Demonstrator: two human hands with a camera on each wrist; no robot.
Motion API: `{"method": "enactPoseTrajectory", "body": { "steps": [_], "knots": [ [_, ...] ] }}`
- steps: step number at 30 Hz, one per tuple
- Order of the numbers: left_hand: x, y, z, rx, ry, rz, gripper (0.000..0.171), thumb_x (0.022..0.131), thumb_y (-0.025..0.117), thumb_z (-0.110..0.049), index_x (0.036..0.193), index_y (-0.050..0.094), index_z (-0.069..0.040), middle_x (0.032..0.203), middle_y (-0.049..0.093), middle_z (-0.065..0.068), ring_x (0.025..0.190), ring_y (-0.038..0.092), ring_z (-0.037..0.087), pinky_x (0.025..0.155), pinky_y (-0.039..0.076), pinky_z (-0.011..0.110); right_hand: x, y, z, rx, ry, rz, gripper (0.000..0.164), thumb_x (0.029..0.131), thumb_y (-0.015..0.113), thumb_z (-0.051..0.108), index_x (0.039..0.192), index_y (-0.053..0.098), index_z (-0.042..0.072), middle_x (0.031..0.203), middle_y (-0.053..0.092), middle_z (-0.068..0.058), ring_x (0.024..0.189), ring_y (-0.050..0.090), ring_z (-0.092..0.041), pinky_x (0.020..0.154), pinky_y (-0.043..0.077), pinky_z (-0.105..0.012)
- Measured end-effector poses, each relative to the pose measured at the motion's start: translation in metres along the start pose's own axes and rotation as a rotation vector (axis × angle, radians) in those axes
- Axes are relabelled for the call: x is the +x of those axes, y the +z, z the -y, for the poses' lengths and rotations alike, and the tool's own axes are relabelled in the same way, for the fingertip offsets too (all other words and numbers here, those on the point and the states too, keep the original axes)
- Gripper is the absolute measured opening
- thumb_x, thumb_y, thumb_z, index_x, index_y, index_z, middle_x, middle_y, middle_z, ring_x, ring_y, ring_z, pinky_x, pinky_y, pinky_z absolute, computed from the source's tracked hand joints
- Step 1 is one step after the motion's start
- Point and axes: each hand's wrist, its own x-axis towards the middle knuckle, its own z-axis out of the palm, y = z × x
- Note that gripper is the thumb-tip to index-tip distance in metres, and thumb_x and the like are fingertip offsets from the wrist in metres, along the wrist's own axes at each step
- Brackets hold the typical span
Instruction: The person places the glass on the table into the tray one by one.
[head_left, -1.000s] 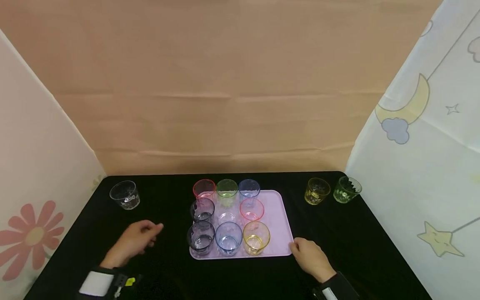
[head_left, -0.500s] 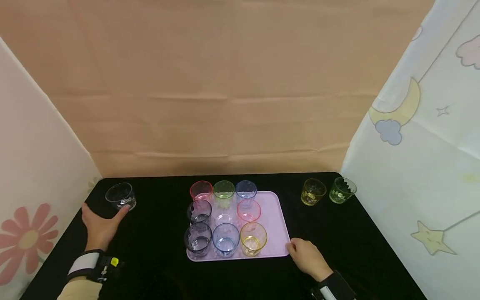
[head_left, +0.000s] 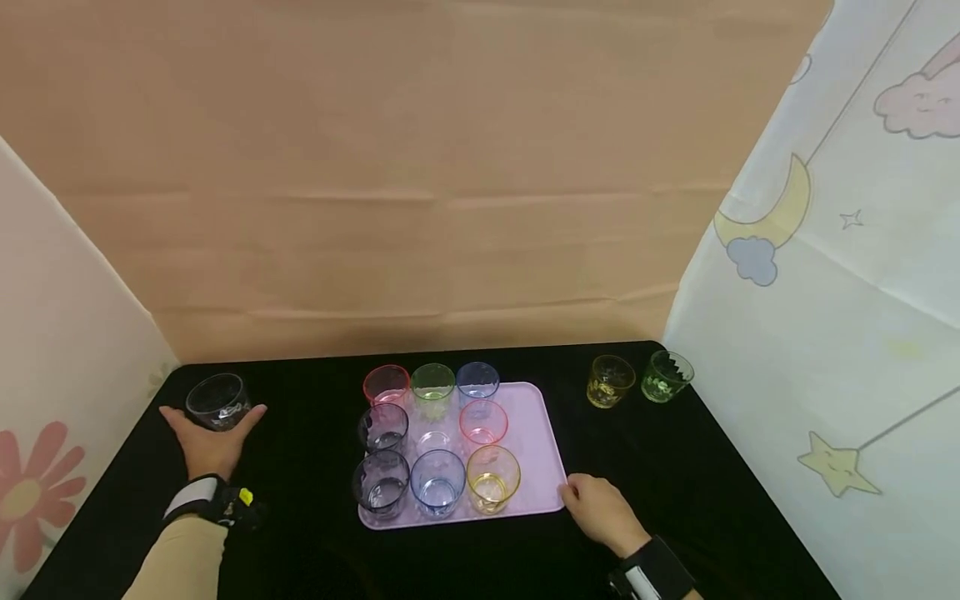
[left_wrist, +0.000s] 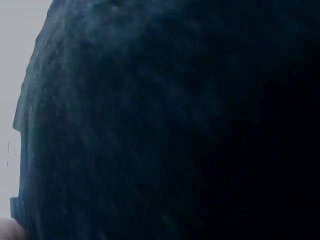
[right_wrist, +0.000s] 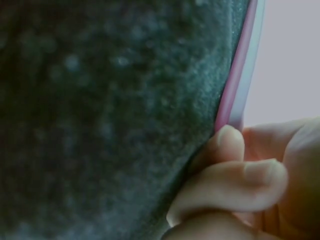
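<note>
At the far left of the table a clear glass (head_left: 219,402) stands upright. My left hand (head_left: 212,442) is spread at its near side in the head view, thumb to the right and fingers to the left of the glass. The left wrist view shows mostly dark tablecloth. My right hand (head_left: 600,510) pinches the right edge of a pink tray (head_left: 534,450) near its front corner. Close up in the right wrist view, curled fingers (right_wrist: 230,187) meet the tray's edge (right_wrist: 240,75). Three rows of coloured glasses fill the tray's left part, including a yellow glass (head_left: 492,479) and a blue glass (head_left: 437,483).
Toward the back right stand a yellow glass (head_left: 610,382) and a green glass (head_left: 667,377), both off the tray. A black cloth (head_left: 300,483) covers the table. Brown paper (head_left: 420,183) hangs behind, with patterned white sheets on both sides.
My left hand has reached forward and left to the clear glass, spreading its thumb and fingers around it. The right hand keeps its hold on the tray. The head view has shifted slightly.
</note>
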Motion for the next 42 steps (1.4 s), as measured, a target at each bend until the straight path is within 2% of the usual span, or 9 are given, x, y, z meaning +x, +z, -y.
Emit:
{"method": "enactPoseTrajectory", "body": {
  "steps": [3, 7, 10, 16, 22, 26, 31, 36, 42],
  "knots": [
    [0.005, 0.001, -0.003, -0.085, 0.031, -0.039, 0.138, 0.082, 0.085, -0.034, 0.154, -0.033, -0.028, 0.166, -0.028, -0.001, 0.152, -0.018, 0.013, 0.122, -0.005, 0.035, 0.001, 0.001, 0.002, -0.002, -0.002, 0.002, 0.025, 0.099, 0.060, 0.015, 0.073, 0.058, 0.012, 0.061, 0.040, 0.002, 0.054, 0.040, -0.014, 0.052, 0.033, -0.030],
    [0.008, 0.000, -0.008, -0.111, 0.057, -0.018, 0.132, 0.086, 0.082, -0.030, 0.156, -0.029, -0.028, 0.169, -0.016, 0.003, 0.154, -0.007, 0.016, 0.123, 0.001, 0.036, 0.001, 0.001, 0.002, -0.009, 0.008, -0.002, 0.026, 0.098, 0.060, 0.015, 0.073, 0.057, 0.013, 0.061, 0.041, 0.002, 0.054, 0.040, -0.014, 0.052, 0.033, -0.030],
    [0.007, -0.002, -0.009, -0.074, 0.076, -0.016, 0.120, 0.091, 0.076, -0.026, 0.160, -0.022, -0.021, 0.170, -0.007, 0.010, 0.155, 0.001, 0.023, 0.124, 0.007, 0.039, 0.000, 0.001, 0.001, -0.009, 0.009, 0.000, 0.027, 0.099, 0.060, 0.015, 0.072, 0.057, 0.013, 0.061, 0.041, 0.002, 0.054, 0.040, -0.014, 0.052, 0.033, -0.030],
    [0.003, -0.005, -0.010, 0.011, 0.137, -0.058, 0.095, 0.094, 0.071, -0.023, 0.161, 0.007, -0.001, 0.165, 0.019, 0.025, 0.152, 0.020, 0.038, 0.122, 0.020, 0.049, 0.000, 0.001, 0.001, -0.010, 0.004, -0.002, 0.027, 0.098, 0.061, 0.016, 0.072, 0.056, 0.013, 0.061, 0.041, 0.002, 0.053, 0.040, -0.014, 0.052, 0.033, -0.030],
    [-0.001, -0.007, -0.009, 0.070, 0.141, -0.036, 0.087, 0.097, 0.069, -0.026, 0.158, 0.015, 0.002, 0.158, 0.030, 0.030, 0.146, 0.031, 0.045, 0.120, 0.024, 0.054, -0.001, 0.002, 0.000, -0.012, 0.000, 0.001, 0.026, 0.098, 0.061, 0.015, 0.073, 0.057, 0.012, 0.060, 0.041, 0.002, 0.053, 0.040, -0.014, 0.052, 0.033, -0.030],
    [-0.006, -0.006, -0.010, 0.082, 0.151, -0.059, 0.084, 0.096, 0.070, -0.027, 0.157, 0.019, 0.001, 0.150, 0.039, 0.028, 0.134, 0.041, 0.039, 0.113, 0.034, 0.046, 0.000, 0.001, 0.000, -0.007, 0.006, 0.008, 0.025, 0.099, 0.060, 0.016, 0.074, 0.058, 0.012, 0.061, 0.041, 0.001, 0.053, 0.041, -0.014, 0.052, 0.033, -0.031],
    [-0.014, -0.002, -0.012, 0.082, 0.138, -0.102, 0.082, 0.095, 0.070, -0.031, 0.155, 0.025, 0.001, 0.130, 0.046, 0.014, 0.111, 0.046, 0.020, 0.095, 0.038, 0.031, 0.000, 0.001, 0.001, -0.004, 0.017, 0.016, 0.024, 0.099, 0.060, 0.016, 0.075, 0.059, 0.012, 0.061, 0.042, 0.001, 0.054, 0.041, -0.015, 0.052, 0.033, -0.031],
    [-0.019, -0.002, -0.013, 0.094, 0.103, -0.072, 0.081, 0.096, 0.068, -0.035, 0.154, 0.023, -0.001, 0.126, 0.045, 0.006, 0.113, 0.047, 0.017, 0.086, 0.038, 0.015, 0.001, 0.001, 0.002, -0.002, 0.023, 0.029, 0.023, 0.099, 0.060, 0.017, 0.077, 0.061, 0.011, 0.062, 0.043, 0.000, 0.054, 0.042, -0.015, 0.052, 0.034, -0.031],
    [-0.031, -0.002, -0.020, 0.082, 0.118, 0.015, 0.079, 0.098, 0.066, -0.034, 0.155, 0.021, -0.003, 0.132, 0.044, 0.009, 0.122, 0.046, 0.022, 0.095, 0.040, 0.016, 0.001, 0.000, 0.001, -0.004, 0.019, 0.024, 0.023, 0.099, 0.060, 0.017, 0.077, 0.061, 0.011, 0.062, 0.043, 0.001, 0.054, 0.042, -0.015, 0.052, 0.034, -0.031]
  ]
}}
